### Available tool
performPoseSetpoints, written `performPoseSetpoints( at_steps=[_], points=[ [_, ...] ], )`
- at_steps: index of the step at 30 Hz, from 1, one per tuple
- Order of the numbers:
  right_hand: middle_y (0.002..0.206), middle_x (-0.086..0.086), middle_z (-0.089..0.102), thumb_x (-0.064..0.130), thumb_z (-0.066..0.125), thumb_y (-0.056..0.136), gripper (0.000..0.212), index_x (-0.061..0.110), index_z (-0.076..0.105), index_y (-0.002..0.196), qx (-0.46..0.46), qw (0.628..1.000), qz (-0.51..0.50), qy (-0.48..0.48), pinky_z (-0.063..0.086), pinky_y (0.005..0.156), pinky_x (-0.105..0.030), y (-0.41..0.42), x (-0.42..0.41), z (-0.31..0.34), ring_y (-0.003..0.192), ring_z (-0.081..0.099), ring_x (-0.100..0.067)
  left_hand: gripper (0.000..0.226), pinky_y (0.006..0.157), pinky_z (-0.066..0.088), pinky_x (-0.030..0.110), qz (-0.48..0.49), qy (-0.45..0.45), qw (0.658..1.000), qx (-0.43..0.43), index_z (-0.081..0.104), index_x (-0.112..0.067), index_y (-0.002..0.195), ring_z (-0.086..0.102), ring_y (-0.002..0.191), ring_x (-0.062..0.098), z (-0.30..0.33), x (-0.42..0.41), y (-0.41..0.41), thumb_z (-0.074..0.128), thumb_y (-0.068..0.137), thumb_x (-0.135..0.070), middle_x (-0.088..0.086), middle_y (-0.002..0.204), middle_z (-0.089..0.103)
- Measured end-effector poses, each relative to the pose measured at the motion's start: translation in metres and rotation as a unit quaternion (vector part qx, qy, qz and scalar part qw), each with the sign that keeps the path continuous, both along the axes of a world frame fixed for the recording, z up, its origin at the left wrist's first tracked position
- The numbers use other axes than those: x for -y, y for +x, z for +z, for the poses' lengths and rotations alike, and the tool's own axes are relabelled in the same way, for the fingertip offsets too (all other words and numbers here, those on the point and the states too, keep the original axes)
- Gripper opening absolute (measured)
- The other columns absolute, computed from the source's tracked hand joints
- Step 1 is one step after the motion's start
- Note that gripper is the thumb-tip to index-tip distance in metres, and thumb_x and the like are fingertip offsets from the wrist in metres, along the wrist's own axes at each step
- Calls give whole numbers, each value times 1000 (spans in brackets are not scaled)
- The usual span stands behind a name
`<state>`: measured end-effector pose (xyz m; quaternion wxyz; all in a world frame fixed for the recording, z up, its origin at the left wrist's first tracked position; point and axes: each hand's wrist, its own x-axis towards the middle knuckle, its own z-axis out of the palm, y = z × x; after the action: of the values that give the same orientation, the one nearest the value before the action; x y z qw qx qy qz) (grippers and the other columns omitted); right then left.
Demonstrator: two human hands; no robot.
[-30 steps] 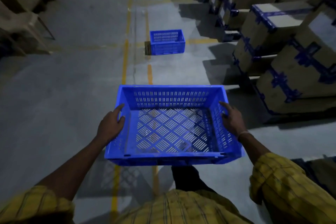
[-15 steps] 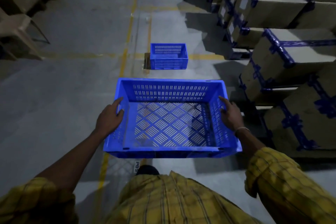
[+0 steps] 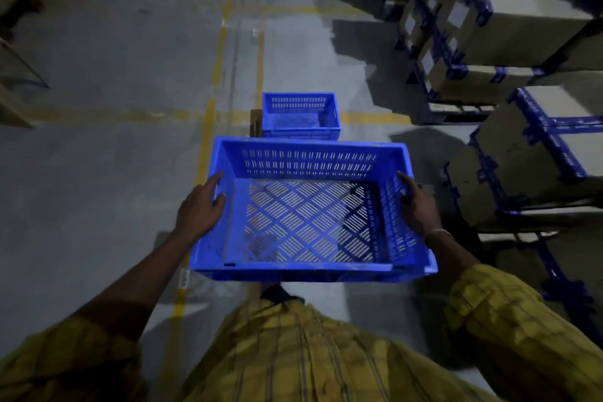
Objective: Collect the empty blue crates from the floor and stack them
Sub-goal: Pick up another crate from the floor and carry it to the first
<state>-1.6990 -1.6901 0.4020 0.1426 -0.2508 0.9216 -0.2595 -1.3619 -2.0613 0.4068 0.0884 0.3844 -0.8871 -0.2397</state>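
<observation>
Closer now than a second ago, the second blue crate (image 3: pixel 301 116) sits on the floor (image 3: pixel 107 157) just beyond the carried blue crate (image 3: pixel 310 212). Left hand (image 3: pixel 200 207) and right hand (image 3: pixel 419 206) each grip a side wall, fingers curled over the rim. No writing is legible on the taped cartons (image 3: pixel 538 157).

Dim, bluish light is washing over a soft, wide-angle view.
Hard shadows are falling leftward from the cartons (image 3: pixel 509 29) onto the floor (image 3: pixel 98 173); edges are bending and smearing, the yellow shirt (image 3: pixel 293 352) blurring.
</observation>
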Motion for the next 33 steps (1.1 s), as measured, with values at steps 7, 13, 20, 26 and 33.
performPoseSetpoints(
  at_steps=[7, 13, 20, 26, 33],
  points=[
    [105, -23, 54, 5, 57, 92, 63, 27, 43, 149, -18, 1000, -12, 16, 42, 75, -36, -102, 105, 5, 88, 60, -42, 60, 73, 51, 42, -36, -13, 999, 15, 32, -35, 151, 64, 91, 39, 13, 118, -112, 55, 96, -30, 16, 107, 62],
    [108, -24, 56, 12, 51, 95, 66, 37, 34, 153, 11, 1000, -16, -21, 41, 78, -33, -214, 187, -17, 92, 59, -41, 62, 72, 51, 42, -33, -11, 999, 26, 30, -35, 153, 63, 93, 39, 0, 200, -217, 56, 96, -29, 15, 105, 62],
    [139, -17, 54, 33, 51, 91, 79, 43, 7, 156, 41, 996, -36, -69, 50, 91, -51, -355, 284, -32, 112, 61, -37, 61, 74, 49, 43, -15, 17, 999, 38, 29, -32, 154, 63, 92, 38, -25, 278, -358, 48, 97, -17, 17, 109, 62],
    [123, -13, 60, 48, 49, 87, 61, 18, 36, 138, 78, 995, -16, -54, 52, 82, -48, -450, 352, -30, 100, 64, -36, 70, 68, 50, 46, -21, 65, 996, 60, 7, -36, 158, 61, 79, 44, -29, 343, -450, 42, 98, -21, 24, 97, 60],
    [121, -18, 59, 35, 45, 86, 45, 12, 46, 124, 87, 995, -30, -24, 42, 78, -36, -521, 437, -54, 100, 60, -35, 77, 71, 35, 31, -14, 155, 983, 93, -7, -10, 157, 56, 85, 34, -56, 414, -537, 41, 98, 0, 36, 124, 55]
  ],
)
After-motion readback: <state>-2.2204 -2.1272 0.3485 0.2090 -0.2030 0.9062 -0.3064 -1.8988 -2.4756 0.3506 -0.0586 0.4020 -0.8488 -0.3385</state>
